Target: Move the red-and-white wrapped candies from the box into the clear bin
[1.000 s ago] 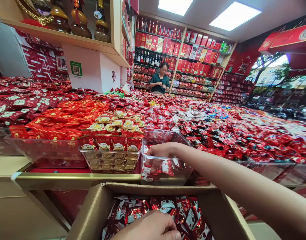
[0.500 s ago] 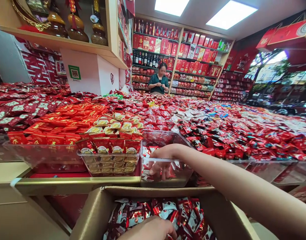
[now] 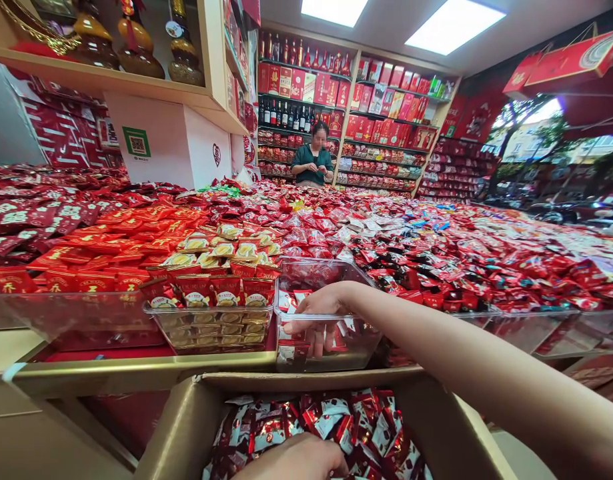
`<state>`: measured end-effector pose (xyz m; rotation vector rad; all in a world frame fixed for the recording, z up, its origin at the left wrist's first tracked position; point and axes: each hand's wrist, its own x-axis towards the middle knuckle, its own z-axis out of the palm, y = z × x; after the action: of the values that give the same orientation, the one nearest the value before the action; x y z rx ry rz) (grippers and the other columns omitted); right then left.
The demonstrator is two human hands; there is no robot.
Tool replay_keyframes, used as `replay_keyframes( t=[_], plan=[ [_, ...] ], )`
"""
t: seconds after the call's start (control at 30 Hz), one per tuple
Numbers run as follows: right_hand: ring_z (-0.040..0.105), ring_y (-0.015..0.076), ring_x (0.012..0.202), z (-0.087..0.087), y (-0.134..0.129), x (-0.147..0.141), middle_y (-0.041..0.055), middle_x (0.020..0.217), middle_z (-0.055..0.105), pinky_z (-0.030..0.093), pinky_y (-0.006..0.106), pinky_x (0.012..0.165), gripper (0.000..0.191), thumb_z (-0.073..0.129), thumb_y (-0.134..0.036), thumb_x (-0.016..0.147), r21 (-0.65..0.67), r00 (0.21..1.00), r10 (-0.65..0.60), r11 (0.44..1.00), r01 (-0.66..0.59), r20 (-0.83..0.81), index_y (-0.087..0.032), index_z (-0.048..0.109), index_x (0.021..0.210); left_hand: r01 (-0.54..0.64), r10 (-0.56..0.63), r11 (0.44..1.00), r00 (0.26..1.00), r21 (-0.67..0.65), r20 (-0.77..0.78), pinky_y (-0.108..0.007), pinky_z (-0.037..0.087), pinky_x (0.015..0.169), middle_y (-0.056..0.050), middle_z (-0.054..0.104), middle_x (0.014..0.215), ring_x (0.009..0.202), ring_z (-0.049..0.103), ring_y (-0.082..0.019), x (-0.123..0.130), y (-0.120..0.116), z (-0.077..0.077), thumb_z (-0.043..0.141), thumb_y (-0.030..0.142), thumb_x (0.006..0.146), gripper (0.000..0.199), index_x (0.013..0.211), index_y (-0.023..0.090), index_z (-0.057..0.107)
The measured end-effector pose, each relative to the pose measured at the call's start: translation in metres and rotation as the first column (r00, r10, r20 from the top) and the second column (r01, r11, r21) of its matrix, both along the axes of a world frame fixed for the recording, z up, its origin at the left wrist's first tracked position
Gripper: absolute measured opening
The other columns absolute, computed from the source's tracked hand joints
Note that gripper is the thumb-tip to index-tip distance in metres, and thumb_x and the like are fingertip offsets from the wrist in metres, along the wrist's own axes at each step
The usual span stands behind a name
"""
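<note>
My right hand [image 3: 320, 310] reaches over the rim of a clear plastic bin [image 3: 353, 347]. Through its wall I see the fingers spread and pointing down, close to red-and-white wrapped candies [image 3: 292, 350] at the bottom. Below, in the cardboard box [image 3: 173, 427], my left hand [image 3: 301, 459] rests on a heap of red, white and dark candy packets [image 3: 271, 427]. Its fingers bend down among the packets and their tips are hidden, so I cannot tell whether it grips any.
Left of the clear bin stands a tub of gold-and-red durian packets [image 3: 221, 327], beside orange-red packets [image 3: 106, 283]. Heaped sweets [image 3: 461, 253] spread rightward. A gold-edged counter [image 3: 151, 365] runs behind the box. A person [image 3: 312, 160] stands before the back shelves.
The view has shifted slightly, so the scene sits a little further left. My right hand's thumb side has spread leftward inside the bin. My left hand stays on the packets.
</note>
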<state>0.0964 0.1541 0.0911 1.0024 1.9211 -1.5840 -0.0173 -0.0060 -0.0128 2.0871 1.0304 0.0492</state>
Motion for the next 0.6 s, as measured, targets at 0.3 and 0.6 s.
replay_keyframes(
  t=[0.3, 0.6],
  plan=[
    [0.061, 0.0137, 0.062, -0.006, -0.001, 0.0, 0.0051, 0.08, 0.063, 0.047, 0.024, 0.056, 0.047, 0.06, -0.042, 0.065, 0.05, 0.997, -0.064, 0.997, 0.065, -0.038, -0.014, 0.048, 0.101, -0.003, 0.002, 1.0, 0.993, -0.007, -0.119, -0.026, 0.041, 0.061, -0.002, 0.064, 0.091, 0.077, 0.057, -0.021, 0.007, 0.003, -0.018, 0.042, 0.052, 0.073, 0.038, 0.099, 0.029, 0.058],
    [0.058, 0.0153, 0.067, 0.011, 0.0, 0.0, 0.0073, 0.083, 0.062, 0.043, 0.024, 0.057, 0.026, 0.049, -0.028, 0.073, 0.704, 0.968, 0.113, 0.668, -0.242, 0.225, -0.013, 0.057, 0.093, 0.018, -0.017, 1.0, 0.987, 0.0, -0.162, -0.027, 0.042, 0.064, -0.004, 0.064, 0.094, 0.08, 0.058, -0.022, 0.006, 0.005, -0.021, 0.042, 0.051, 0.073, 0.04, 0.104, 0.028, 0.055]
  ],
)
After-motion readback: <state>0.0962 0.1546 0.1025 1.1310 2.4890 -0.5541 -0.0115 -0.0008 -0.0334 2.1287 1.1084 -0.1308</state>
